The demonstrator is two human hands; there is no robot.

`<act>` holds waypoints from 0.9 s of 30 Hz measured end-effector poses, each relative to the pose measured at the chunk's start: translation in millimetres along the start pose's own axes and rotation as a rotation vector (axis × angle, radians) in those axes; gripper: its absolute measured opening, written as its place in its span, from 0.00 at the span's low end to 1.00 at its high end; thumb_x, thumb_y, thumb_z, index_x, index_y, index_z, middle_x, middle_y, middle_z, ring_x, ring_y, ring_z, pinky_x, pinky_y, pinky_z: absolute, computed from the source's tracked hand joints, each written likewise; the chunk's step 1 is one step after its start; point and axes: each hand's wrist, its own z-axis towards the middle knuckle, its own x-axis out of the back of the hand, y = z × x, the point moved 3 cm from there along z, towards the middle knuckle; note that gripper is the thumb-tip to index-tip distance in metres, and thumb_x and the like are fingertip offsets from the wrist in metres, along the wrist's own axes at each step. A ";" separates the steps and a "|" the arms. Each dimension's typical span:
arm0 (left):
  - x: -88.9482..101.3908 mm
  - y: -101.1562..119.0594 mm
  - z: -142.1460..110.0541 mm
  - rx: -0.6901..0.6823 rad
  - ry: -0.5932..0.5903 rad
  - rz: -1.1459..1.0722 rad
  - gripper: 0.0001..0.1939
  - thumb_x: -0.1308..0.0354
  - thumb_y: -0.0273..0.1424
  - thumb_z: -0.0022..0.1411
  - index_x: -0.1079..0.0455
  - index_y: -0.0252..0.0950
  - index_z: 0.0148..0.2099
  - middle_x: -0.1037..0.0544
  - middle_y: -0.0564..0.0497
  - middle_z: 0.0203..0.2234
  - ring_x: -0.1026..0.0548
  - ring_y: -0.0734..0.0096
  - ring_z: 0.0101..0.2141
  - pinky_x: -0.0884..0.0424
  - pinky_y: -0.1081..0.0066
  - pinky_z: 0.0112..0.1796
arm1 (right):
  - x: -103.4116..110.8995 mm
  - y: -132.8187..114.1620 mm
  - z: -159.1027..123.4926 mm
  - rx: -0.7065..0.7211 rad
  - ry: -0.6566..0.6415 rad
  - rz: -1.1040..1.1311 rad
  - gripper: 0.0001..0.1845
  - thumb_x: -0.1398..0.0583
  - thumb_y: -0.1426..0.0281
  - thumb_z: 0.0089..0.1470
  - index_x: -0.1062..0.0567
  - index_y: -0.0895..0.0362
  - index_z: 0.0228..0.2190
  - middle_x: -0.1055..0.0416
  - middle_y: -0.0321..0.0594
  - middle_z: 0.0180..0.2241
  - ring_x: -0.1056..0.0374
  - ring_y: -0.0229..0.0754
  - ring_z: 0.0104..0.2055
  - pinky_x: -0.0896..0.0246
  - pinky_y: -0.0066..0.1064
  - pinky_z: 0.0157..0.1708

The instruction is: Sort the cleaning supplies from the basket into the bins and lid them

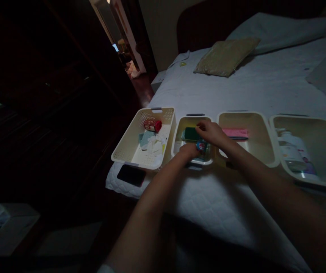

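One bed (180,91) carries four bins (261,148). Inside the second bin (207,162) from left, my left hand (189,150) reaches forward, grip narrow on one blue-labelled item (201,145); my right hand (209,131) curls at one green item (190,134), grip contact indeterminable.

Four baskets (160,163) are standing in a row on the bed (177,91), a phone (131,175) lying before the leftmost.
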 end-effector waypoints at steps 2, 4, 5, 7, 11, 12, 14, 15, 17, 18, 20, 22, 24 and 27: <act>8.2 -1.1 -4.9 -0.007 0.083 0.067 0.18 0.49 0.38 0.65 0.29 0.33 0.50 0.23 0.41 0.45 0.25 0.58 0.47 0.30 0.64 0.47 | 0.3 -3.6 -4.3 0.019 0.016 -0.024 0.19 0.46 0.69 0.58 0.26 0.66 0.47 0.25 0.55 0.44 0.28 0.48 0.45 0.37 0.35 0.44; 16.9 -4.0 -12.0 -0.037 0.176 0.150 0.18 0.55 0.35 0.66 0.28 0.32 0.48 0.23 0.40 0.44 0.25 0.59 0.47 0.30 0.64 0.47 | 1.3 -11.5 -8.9 0.043 0.047 -0.034 0.19 0.48 0.68 0.59 0.26 0.65 0.47 0.24 0.54 0.43 0.28 0.47 0.44 0.37 0.33 0.43; 21.0 -5.9 -16.7 -0.066 0.215 0.194 0.18 0.56 0.34 0.66 0.28 0.31 0.48 0.23 0.40 0.44 0.25 0.60 0.47 0.30 0.65 0.47 | 1.6 -17.1 -11.2 0.065 0.062 -0.036 0.19 0.48 0.68 0.60 0.26 0.65 0.47 0.24 0.53 0.43 0.28 0.47 0.44 0.38 0.33 0.43; 28.8 -10.4 -28.4 -0.158 0.272 0.271 0.17 0.56 0.31 0.65 0.29 0.30 0.48 0.23 0.40 0.45 0.26 0.61 0.47 0.31 0.66 0.49 | 1.1 -29.9 -15.2 0.110 0.086 -0.036 0.19 0.50 0.68 0.61 0.26 0.64 0.47 0.24 0.52 0.44 0.29 0.46 0.45 0.38 0.33 0.44; 48.0 -25.3 -58.8 -0.315 0.381 0.404 0.15 0.54 0.28 0.64 0.30 0.29 0.47 0.26 0.39 0.45 0.29 0.61 0.48 0.33 0.66 0.52 | -3.0 -58.3 -20.3 0.183 0.097 -0.035 0.19 0.51 0.68 0.61 0.28 0.64 0.48 0.25 0.51 0.45 0.29 0.46 0.46 0.39 0.33 0.45; 53.9 -31.3 -66.5 -0.316 0.408 0.424 0.15 0.54 0.28 0.63 0.30 0.29 0.47 0.26 0.39 0.45 0.29 0.61 0.48 0.34 0.66 0.52 | -4.4 -66.0 -21.5 0.203 0.095 -0.037 0.19 0.51 0.68 0.61 0.29 0.64 0.49 0.26 0.51 0.46 0.30 0.46 0.47 0.39 0.33 0.46; 66.0 -46.2 -81.0 -0.283 0.460 0.455 0.14 0.54 0.27 0.64 0.31 0.29 0.47 0.27 0.40 0.45 0.29 0.62 0.48 0.34 0.66 0.52 | -7.4 -82.0 -24.4 0.235 0.084 -0.051 0.20 0.50 0.68 0.61 0.30 0.64 0.49 0.27 0.52 0.48 0.31 0.46 0.49 0.40 0.33 0.48; 71.4 -54.9 -87.6 -0.257 0.480 0.466 0.14 0.54 0.28 0.64 0.31 0.30 0.47 0.27 0.40 0.44 0.30 0.62 0.48 0.34 0.66 0.52 | -9.4 -90.2 -26.3 0.246 0.073 -0.065 0.20 0.50 0.68 0.61 0.30 0.64 0.50 0.28 0.53 0.49 0.31 0.47 0.50 0.40 0.34 0.48; 79.8 -74.2 -99.9 -0.209 0.510 0.480 0.14 0.55 0.28 0.64 0.32 0.31 0.47 0.27 0.41 0.45 0.30 0.62 0.49 0.34 0.65 0.52 | -14.3 -106.5 -30.5 0.261 0.053 -0.097 0.21 0.50 0.68 0.61 0.31 0.64 0.51 0.28 0.54 0.49 0.32 0.48 0.51 0.40 0.34 0.50; 82.4 -84.7 -105.6 -0.179 0.521 0.480 0.14 0.54 0.28 0.64 0.32 0.31 0.47 0.27 0.41 0.46 0.30 0.62 0.49 0.35 0.65 0.52 | -17.5 -114.5 -32.4 0.269 0.044 -0.111 0.21 0.50 0.68 0.61 0.31 0.65 0.52 0.29 0.54 0.50 0.32 0.49 0.51 0.41 0.35 0.50; 84.3 -106.5 -116.4 -0.118 0.540 0.469 0.14 0.53 0.28 0.64 0.33 0.32 0.49 0.27 0.42 0.47 0.31 0.63 0.50 0.35 0.66 0.53 | -26.1 -129.2 -35.2 0.285 0.022 -0.128 0.22 0.50 0.69 0.61 0.33 0.66 0.54 0.30 0.55 0.51 0.33 0.50 0.52 0.41 0.35 0.51; 83.1 -127.7 -126.6 -0.057 0.582 0.463 0.14 0.53 0.28 0.64 0.34 0.31 0.50 0.28 0.41 0.48 0.32 0.62 0.51 0.36 0.66 0.53 | -37.4 -141.9 -35.5 0.307 -0.005 -0.138 0.23 0.50 0.69 0.61 0.34 0.66 0.54 0.32 0.56 0.53 0.34 0.50 0.53 0.41 0.35 0.52; 79.1 -146.2 -134.3 -0.041 0.581 0.471 0.15 0.53 0.27 0.63 0.34 0.29 0.50 0.28 0.40 0.48 0.32 0.61 0.52 0.37 0.65 0.55 | -50.1 -152.8 -33.3 0.345 -0.029 -0.139 0.22 0.49 0.69 0.61 0.34 0.66 0.54 0.32 0.56 0.54 0.34 0.49 0.53 0.42 0.34 0.52; 74.9 -169.5 -140.5 0.009 0.566 0.461 0.15 0.53 0.27 0.63 0.34 0.29 0.50 0.28 0.40 0.48 0.32 0.61 0.52 0.37 0.65 0.55 | -68.9 -165.5 -27.0 0.376 -0.045 -0.142 0.22 0.49 0.70 0.60 0.34 0.67 0.54 0.32 0.55 0.53 0.36 0.49 0.54 0.43 0.34 0.53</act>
